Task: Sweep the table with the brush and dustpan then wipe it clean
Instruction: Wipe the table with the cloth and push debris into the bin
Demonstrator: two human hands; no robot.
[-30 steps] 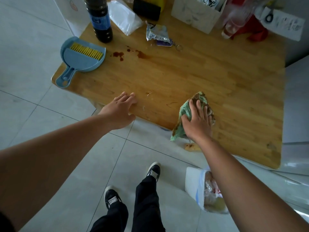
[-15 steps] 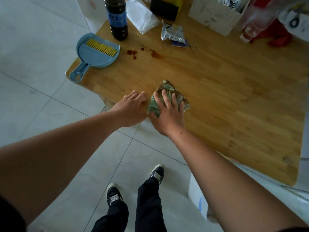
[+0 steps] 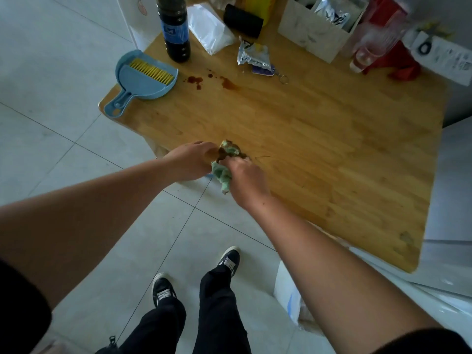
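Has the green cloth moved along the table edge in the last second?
Yes. The green cloth has slid left along the table's near edge, toward the blue dustpan, meeting the left hand.

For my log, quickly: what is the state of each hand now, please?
Left hand: at the table edge beside the green cloth; grip cannot be told.
Right hand: closed on the cloth.
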